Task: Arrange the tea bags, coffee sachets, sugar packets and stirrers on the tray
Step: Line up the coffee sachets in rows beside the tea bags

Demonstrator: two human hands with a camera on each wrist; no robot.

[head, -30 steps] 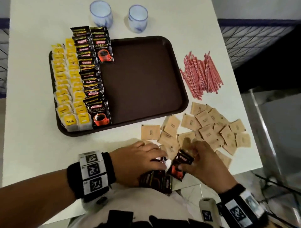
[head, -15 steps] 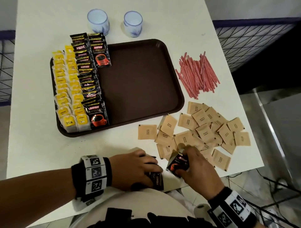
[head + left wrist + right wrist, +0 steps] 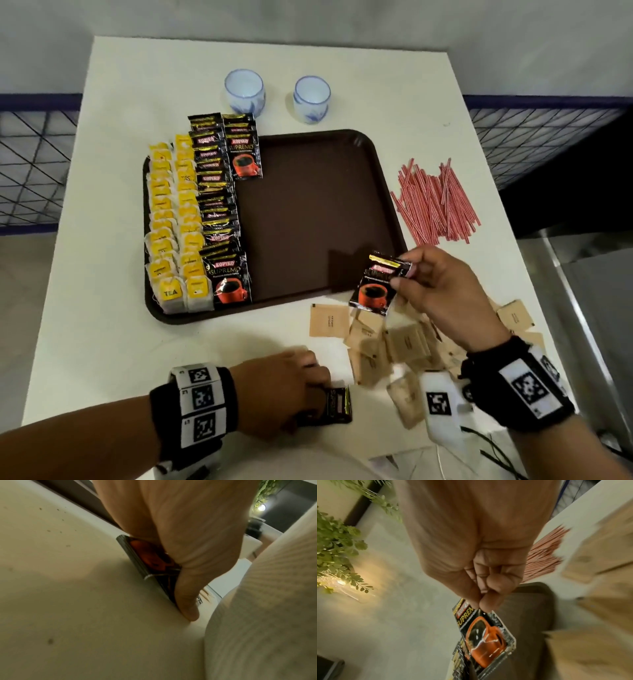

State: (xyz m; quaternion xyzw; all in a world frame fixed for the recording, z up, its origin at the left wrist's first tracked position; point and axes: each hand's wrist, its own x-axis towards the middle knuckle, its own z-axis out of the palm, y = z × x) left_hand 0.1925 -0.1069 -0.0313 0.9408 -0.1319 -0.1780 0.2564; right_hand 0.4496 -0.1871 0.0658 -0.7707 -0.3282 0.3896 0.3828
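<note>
A brown tray (image 3: 342,150) holds yellow tea bags (image 3: 171,219) in two columns at its left, with black coffee sachets (image 3: 219,205) overlapping beside them. My right hand (image 3: 442,291) pinches one black coffee sachet (image 3: 375,286) by its top edge, hanging above the tray's near right corner; in the right wrist view the coffee sachet (image 3: 486,637) dangles from thumb and forefinger. My left hand (image 3: 291,390) grips a stack of coffee sachets (image 3: 337,404) at the table's near edge, the stack of sachets (image 3: 150,566) standing on edge under the fingers. Tan sugar packets (image 3: 394,342) and red stirrers (image 3: 435,205) lie on the table.
Two white-and-blue cups (image 3: 244,90) (image 3: 311,98) stand behind the tray. The white table (image 3: 102,308) ends close on the right and near sides. A blue mesh railing (image 3: 534,137) runs behind both sides.
My right hand has lifted one sachet off the stack and carried it up and away towards the tray's near right corner. The left hand stays on the stack at the table edge.
</note>
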